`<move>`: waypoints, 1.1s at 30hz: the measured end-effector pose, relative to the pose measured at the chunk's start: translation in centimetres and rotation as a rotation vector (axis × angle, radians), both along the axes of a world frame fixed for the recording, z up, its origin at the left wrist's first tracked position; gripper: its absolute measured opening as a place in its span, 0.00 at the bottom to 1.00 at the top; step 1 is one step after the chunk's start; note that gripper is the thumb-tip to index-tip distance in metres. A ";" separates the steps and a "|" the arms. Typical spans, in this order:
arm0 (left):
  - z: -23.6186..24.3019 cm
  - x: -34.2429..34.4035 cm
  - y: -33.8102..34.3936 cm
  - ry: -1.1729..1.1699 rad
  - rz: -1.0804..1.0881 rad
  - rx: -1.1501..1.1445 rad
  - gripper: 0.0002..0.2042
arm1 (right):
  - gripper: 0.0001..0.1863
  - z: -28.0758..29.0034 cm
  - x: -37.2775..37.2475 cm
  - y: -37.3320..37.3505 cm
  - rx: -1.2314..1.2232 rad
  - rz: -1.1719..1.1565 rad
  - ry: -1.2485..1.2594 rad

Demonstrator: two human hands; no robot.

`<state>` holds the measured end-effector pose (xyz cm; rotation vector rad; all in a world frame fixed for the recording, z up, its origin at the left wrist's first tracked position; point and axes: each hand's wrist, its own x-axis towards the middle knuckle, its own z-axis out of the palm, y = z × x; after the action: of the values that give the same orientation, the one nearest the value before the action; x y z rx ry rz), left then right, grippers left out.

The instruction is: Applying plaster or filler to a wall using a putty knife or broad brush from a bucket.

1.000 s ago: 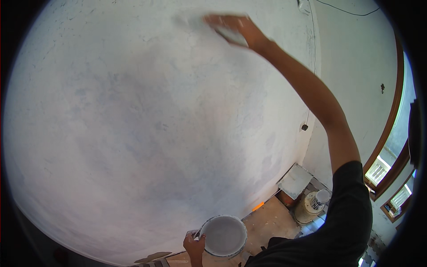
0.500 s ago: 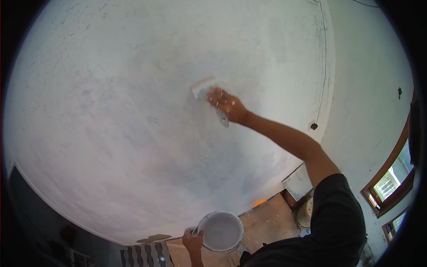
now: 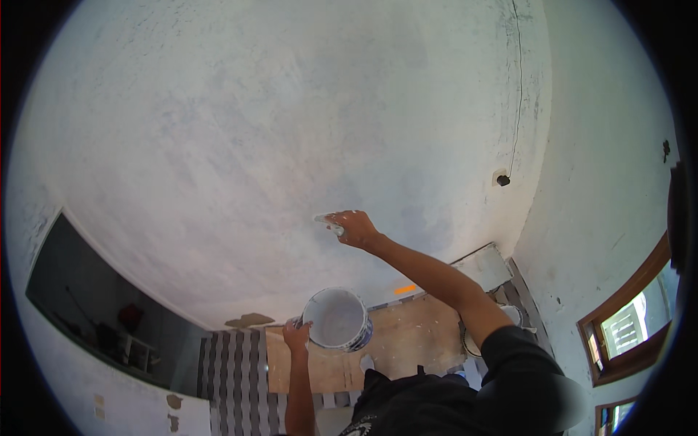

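Note:
My right hand (image 3: pixel 356 229) is closed around a paint-smeared wide paintbrush (image 3: pixel 335 229), held close to the pale, patchy wall (image 3: pixel 240 174). From here I cannot tell whether its bristles touch the surface. White spots mark the fingers. Lower down, my left hand (image 3: pixel 296 336) grips the left side of a round bucket (image 3: pixel 360 338) at its rim. Greyish-white paint (image 3: pixel 338 320) shows inside. The bucket hangs above the brown board on the floor, tilted a little, and the right hand is above and apart from it.
A brown board (image 3: pixel 407 327) lies over the patterned floor (image 3: pixel 233 370). An orange piece (image 3: pixel 404 289) lies by the wall's foot. On the right are a black plug (image 3: pixel 503 180) with a hanging wire, a wood-framed window (image 3: pixel 582 327) and a pale container (image 3: pixel 511 315). A dark opening (image 3: pixel 94 291) is at left.
My right hand has come down the wall with the paintbrush, its grip now turned. The view has shifted, showing more of the floor and the left opening. The left hand still holds the bucket.

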<state>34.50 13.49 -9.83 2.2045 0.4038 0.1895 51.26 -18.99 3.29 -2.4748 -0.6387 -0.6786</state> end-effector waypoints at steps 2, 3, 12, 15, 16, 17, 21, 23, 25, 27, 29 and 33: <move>0.0 1.4 -1.1 0.039 -0.036 0.218 0.23 | 0.16 -0.3 -2.6 0.1 0.160 -0.015 0.089; -0.8 1.3 -0.9 0.048 -0.027 0.219 0.23 | 0.14 -0.2 -4.0 0.1 0.183 -0.029 0.132; -3.9 2.4 0.8 0.221 -0.077 0.245 0.24 | 0.12 0.0 -6.9 -2.6 0.145 -0.026 0.295; -4.0 2.3 0.8 0.232 -0.066 0.268 0.24 | 0.13 1.1 -6.1 -4.1 0.195 -0.070 0.307; -3.9 2.3 0.7 0.233 -0.082 0.257 0.24 | 0.13 1.3 -5.6 -4.6 0.223 -0.081 0.272; -3.6 2.2 0.5 0.235 -0.099 0.244 0.24 | 0.13 1.8 -5.3 -5.1 0.242 -0.093 0.263; -2.6 1.8 -0.2 0.186 -0.058 0.215 0.25 | 0.12 3.9 -1.8 -6.6 0.183 -0.101 0.139; -1.7 1.6 -0.5 0.164 -0.043 0.313 0.24 | 0.12 5.9 0.5 -7.2 0.147 -0.097 0.153; -1.1 0.8 -0.6 0.137 -0.029 0.280 0.24 | 0.13 8.4 2.6 -7.7 0.110 -0.094 0.170; 0.2 0.7 -0.9 0.101 -0.024 0.250 0.24 | 0.16 10.8 5.3 -8.3 0.038 -0.082 0.010; 1.8 0.8 -1.2 0.110 -0.026 0.192 0.22 | 0.19 13.4 8.6 -8.6 -0.028 -0.096 -0.100; 1.0 1.3 -0.3 0.053 0.019 0.191 0.21 | 0.18 18.3 15.9 -8.8 -0.102 -0.159 -0.489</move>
<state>35.83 13.23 -8.86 2.3982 0.4520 0.1868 67.21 -27.78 21.56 -2.4807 -0.6648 -1.3678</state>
